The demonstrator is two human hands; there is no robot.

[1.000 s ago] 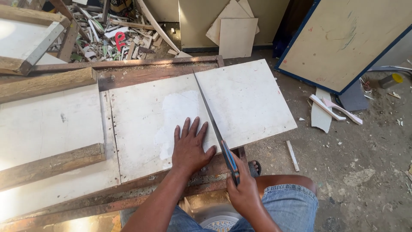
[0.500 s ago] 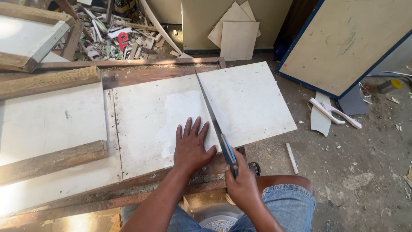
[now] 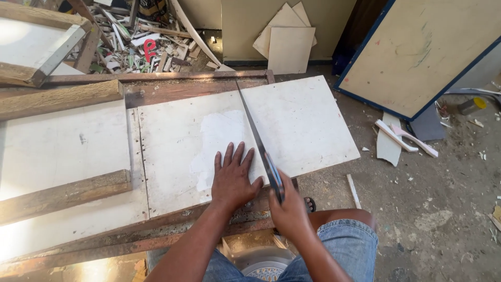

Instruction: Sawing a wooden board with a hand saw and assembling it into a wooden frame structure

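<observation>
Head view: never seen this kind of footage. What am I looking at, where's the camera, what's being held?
There is no machine here: a person works with two bare hands, and the single camera sits on that person's head, looking down, so the arms enter from the bottom edge. The left hand lies flat, fingers spread, on a white board that rests on a rough wooden workbench. The right hand grips the handle of a handsaw, whose long blade runs across the board away from the person. One knee in denim shorts shows below. Beyond the bench lie a heap of wood scraps, some pale offcut panels against the wall, and a large blue-edged board leaning at the right.
</observation>
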